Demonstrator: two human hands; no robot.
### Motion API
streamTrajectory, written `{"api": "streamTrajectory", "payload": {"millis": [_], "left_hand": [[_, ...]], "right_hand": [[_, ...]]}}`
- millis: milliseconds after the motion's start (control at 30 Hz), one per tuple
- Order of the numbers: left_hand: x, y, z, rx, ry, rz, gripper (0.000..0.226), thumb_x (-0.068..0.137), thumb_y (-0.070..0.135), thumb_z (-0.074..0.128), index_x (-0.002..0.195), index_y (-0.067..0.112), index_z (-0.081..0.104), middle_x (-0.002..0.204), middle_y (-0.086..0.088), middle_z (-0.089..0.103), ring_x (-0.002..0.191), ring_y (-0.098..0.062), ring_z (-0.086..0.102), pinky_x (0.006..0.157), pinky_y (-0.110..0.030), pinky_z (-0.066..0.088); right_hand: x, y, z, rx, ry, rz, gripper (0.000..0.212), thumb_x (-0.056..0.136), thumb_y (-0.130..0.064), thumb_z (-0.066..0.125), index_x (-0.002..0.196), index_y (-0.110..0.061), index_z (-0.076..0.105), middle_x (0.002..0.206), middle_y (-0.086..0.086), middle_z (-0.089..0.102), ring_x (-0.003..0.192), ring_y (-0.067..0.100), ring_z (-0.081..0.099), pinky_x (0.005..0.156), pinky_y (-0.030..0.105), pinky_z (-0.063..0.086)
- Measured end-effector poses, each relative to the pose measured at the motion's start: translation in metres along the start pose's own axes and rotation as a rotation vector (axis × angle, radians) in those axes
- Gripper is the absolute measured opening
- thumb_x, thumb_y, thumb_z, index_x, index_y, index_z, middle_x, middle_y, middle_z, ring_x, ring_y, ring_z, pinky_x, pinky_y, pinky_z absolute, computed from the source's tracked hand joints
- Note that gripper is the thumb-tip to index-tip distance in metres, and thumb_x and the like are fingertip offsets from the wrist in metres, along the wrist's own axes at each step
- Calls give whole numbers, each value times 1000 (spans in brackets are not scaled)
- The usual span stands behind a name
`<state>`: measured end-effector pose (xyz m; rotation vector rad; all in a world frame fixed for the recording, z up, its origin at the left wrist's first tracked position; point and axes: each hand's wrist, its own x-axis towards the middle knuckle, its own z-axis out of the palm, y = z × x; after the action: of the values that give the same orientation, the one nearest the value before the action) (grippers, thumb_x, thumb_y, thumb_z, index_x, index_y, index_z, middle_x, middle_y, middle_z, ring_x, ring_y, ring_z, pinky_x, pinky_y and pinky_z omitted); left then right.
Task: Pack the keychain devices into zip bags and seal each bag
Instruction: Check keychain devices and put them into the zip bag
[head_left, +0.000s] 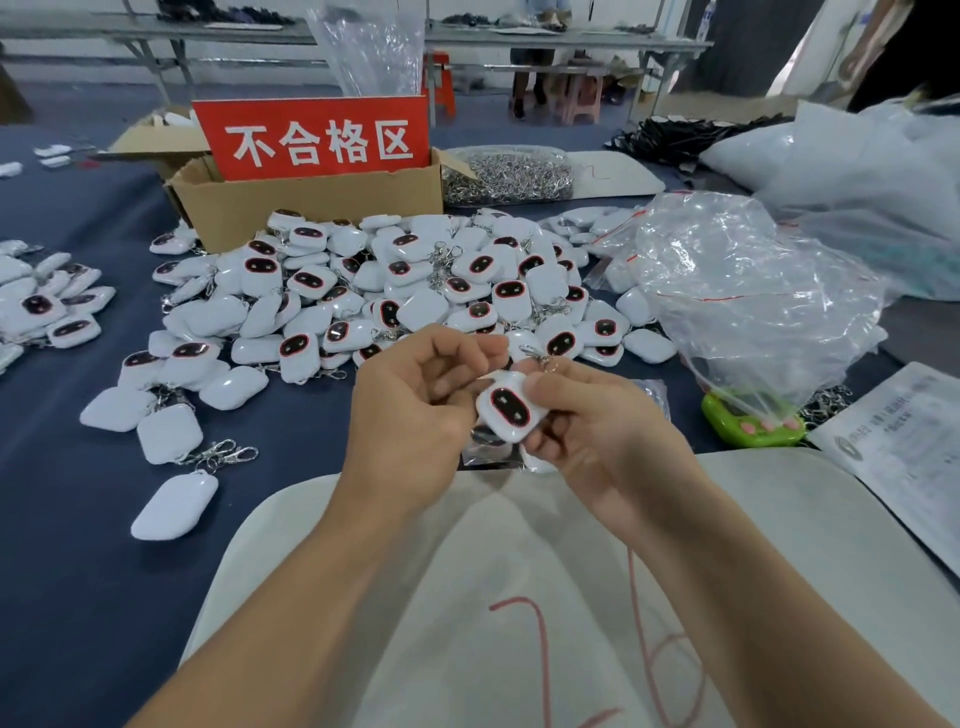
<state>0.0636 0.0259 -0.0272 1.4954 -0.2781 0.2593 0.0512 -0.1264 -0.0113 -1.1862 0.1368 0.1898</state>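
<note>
My right hand (587, 415) grips a white keychain device (511, 408) with a dark oval face ringed in red; its metal clasp (540, 358) sticks up behind my thumb. My left hand (415, 400) is curled beside it, its fingers meeting the device's upper edge. A small clear zip bag (485, 449) hangs below both hands; which hand holds it I cannot tell. A big heap of the same white devices (395, 291) covers the blue table beyond my hands.
An open cardboard box (311, 202) with a red sign stands behind the heap. A bag of metal clasps (511, 174) lies to its right. Crumpled clear plastic bags (753, 291) and a green gadget (748, 423) sit at right. White cloth (519, 571) lies near me.
</note>
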Motion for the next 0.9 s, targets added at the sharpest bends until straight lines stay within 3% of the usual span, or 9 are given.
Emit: {"api": "streamTrajectory", "payload": {"millis": [67,167,267,367,433,567,667,767,900], "left_hand": [[1,0,-1,19,40,-51,26,80,-3,78,82,22,72,91,-2,80,87,-23,78,78,-35,63],[2,0,0,13,56,-149,11,78,19,74,88,22,80,85,-10,79,82,-36,76,81,-53,63],[3,3,2,-6,-19,-170,23,71,32,76,91,23,83,90,-7,79,86,-27,75,79,-42,64],[4,6,2,43,-47,-119,19,83,20,81,93,36,83,92,2,81,84,-10,74,73,-23,58],[5,7,0,-18,23,-146,21,90,15,77,91,35,84,91,2,81,78,-6,71,66,-18,54],[6,9,0,-117,95,-259,18,92,18,72,85,29,85,91,3,80,73,-6,69,57,-15,49],[6,10,-4,-185,84,-308,11,79,31,75,85,30,85,76,5,74,63,-7,57,54,-14,44],[7,8,-5,-165,47,-306,12,84,26,73,86,27,85,61,6,62,51,-7,46,52,-15,42],[8,8,-7,-148,-34,-299,17,85,28,70,92,28,85,57,2,53,51,-8,45,56,-16,43]], "right_hand": [[0,1,-1,18,10,-34,16,96,-1,60,87,-7,72,77,10,72,64,19,64,58,23,51],[0,2,-1,79,100,-111,8,94,3,63,93,-4,67,84,16,74,72,26,71,65,28,57],[0,4,-1,111,180,-170,10,93,4,66,90,-5,65,88,19,70,70,25,72,72,30,61],[0,3,-1,44,175,-175,14,92,4,68,87,-8,64,84,15,68,71,24,69,72,30,60],[-1,2,-2,-69,131,-165,13,89,4,70,92,-8,65,77,13,69,66,23,68,66,31,58],[-5,3,-1,-266,-56,-142,26,87,7,67,110,-5,68,71,15,69,61,23,62,58,27,50],[-6,2,1,-213,-144,-85,13,96,0,60,101,-2,72,79,19,70,63,23,63,59,27,52],[-6,2,2,-156,-194,-33,30,102,-10,54,85,-12,78,82,21,72,67,26,66,59,28,55],[-6,2,2,-125,-208,-56,27,102,-8,50,95,-3,76,87,23,72,69,28,66,60,29,55]]}}
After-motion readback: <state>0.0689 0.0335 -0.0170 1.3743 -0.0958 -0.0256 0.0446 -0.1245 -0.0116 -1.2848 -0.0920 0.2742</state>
